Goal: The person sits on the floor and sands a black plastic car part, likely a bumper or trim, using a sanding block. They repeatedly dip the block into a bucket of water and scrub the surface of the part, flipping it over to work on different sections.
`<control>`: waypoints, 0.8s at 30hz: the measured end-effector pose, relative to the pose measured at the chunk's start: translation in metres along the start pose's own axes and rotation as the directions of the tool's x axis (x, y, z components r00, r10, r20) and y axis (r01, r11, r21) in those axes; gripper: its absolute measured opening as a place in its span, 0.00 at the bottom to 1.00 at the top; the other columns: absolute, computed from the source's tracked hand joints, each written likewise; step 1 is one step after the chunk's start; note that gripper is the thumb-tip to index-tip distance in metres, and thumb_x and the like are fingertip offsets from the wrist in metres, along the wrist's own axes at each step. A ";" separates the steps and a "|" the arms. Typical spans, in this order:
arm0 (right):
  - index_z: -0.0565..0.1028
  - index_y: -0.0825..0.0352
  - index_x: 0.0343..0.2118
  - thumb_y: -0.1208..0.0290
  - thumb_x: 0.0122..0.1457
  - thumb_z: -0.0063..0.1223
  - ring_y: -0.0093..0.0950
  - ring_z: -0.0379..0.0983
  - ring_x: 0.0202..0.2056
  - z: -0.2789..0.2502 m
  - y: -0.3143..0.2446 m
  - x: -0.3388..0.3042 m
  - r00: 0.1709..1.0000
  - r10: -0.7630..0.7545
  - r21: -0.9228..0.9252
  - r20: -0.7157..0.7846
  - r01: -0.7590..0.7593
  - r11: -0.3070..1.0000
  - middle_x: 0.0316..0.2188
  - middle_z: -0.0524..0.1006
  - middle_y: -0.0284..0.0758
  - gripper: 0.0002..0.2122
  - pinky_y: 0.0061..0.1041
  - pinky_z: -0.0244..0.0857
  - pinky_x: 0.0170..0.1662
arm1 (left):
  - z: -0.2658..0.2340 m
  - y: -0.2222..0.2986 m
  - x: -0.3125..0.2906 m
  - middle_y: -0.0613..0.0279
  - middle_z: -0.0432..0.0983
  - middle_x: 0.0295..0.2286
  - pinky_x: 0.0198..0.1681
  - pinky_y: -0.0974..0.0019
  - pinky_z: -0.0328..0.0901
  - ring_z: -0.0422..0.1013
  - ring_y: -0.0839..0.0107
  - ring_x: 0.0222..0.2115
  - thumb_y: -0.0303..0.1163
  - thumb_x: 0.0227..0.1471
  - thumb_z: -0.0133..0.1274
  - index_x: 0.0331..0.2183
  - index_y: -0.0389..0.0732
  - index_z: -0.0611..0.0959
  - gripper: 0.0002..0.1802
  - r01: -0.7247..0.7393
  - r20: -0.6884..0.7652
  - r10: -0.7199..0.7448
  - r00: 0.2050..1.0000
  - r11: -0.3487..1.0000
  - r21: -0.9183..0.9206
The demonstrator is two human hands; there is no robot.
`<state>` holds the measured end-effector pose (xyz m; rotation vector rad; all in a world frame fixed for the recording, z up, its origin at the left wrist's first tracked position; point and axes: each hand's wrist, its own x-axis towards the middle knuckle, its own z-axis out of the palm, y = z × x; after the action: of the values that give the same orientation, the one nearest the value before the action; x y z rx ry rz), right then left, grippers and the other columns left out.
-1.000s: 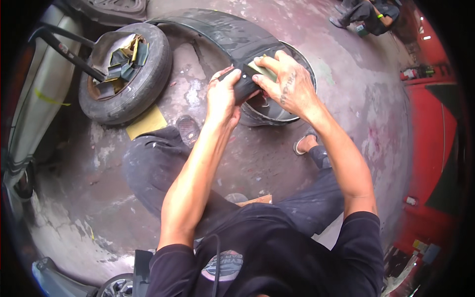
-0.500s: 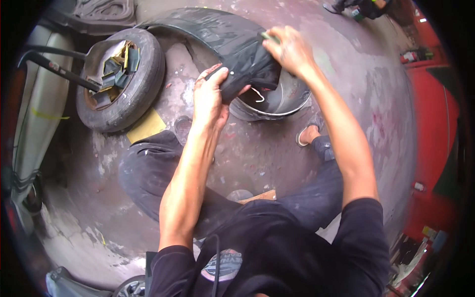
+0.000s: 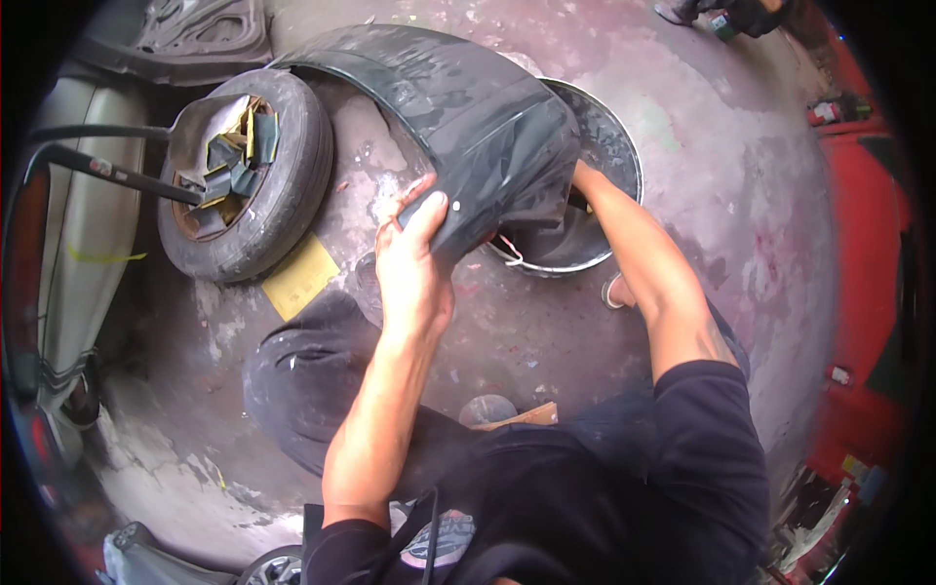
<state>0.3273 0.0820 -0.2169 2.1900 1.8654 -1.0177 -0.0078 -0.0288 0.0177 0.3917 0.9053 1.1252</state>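
Note:
A long curved dark car bumper [image 3: 487, 112] arcs across the upper middle of the view, its smooth face marked with damp or dull patches. My left hand [image 3: 414, 249] is closed round its near end, thumb on top and fingers underneath. Below and behind that end stands a round dark bucket [image 3: 636, 156] with a pale rim. My right hand [image 3: 583, 178] reaches into the bucket; its fingers are hidden behind the bumper end, so what they hold does not show. A thin whitish string [image 3: 512, 255] dangles from the bumper's lower edge near the bucket rim.
At left a tire [image 3: 307, 166] lies tilted, with crumpled sandpaper pieces [image 3: 232, 156] in its middle. A yellow sheet [image 3: 300, 278] lies beside it. Car panels [image 3: 205, 34] stand at far left, a red vehicle [image 3: 858, 224] at right. Another person's foot [image 3: 675, 12] shows at top right.
My right hand, which held a small greenish pad against the bumper's outer edge, has dropped into the bucket. The left hand keeps its hold on the bumper.

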 end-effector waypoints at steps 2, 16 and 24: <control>0.82 0.64 0.55 0.62 0.60 0.65 0.43 0.80 0.55 0.004 -0.007 0.018 0.998 0.043 -0.089 0.054 -0.038 0.995 0.53 0.83 0.47 0.21 0.37 0.73 0.57 | -0.003 -0.004 -0.001 0.44 0.76 0.50 0.48 0.51 0.79 0.80 0.57 0.46 0.25 0.62 0.57 0.61 0.31 0.72 0.27 0.001 -0.005 -0.001 1.000 1.000 -0.007; 0.80 0.65 0.58 0.59 0.64 0.58 0.48 0.74 0.62 -0.044 -0.043 -0.037 0.988 0.121 -0.295 0.100 -0.087 0.952 0.59 0.79 0.50 0.22 0.38 0.70 0.63 | 0.001 -0.005 0.006 0.36 0.75 0.54 0.64 0.31 0.68 0.74 0.43 0.56 0.30 0.63 0.56 0.61 0.26 0.71 0.30 0.150 0.081 -0.141 0.987 0.981 -0.121; 0.80 0.61 0.53 0.49 0.62 0.64 0.45 0.80 0.53 -0.109 -0.064 -0.185 0.647 0.186 0.426 -0.739 0.236 0.873 0.50 0.84 0.47 0.23 0.42 0.73 0.55 | 0.000 -0.004 0.013 0.34 0.72 0.53 0.64 0.33 0.70 0.73 0.40 0.56 0.25 0.61 0.57 0.53 0.22 0.73 0.23 0.191 0.158 -0.168 0.973 0.971 -0.141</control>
<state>0.3094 -0.0073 -0.0120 3.3275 2.0712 -0.6230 -0.0031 -0.0190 0.0094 0.2542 0.7056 0.9791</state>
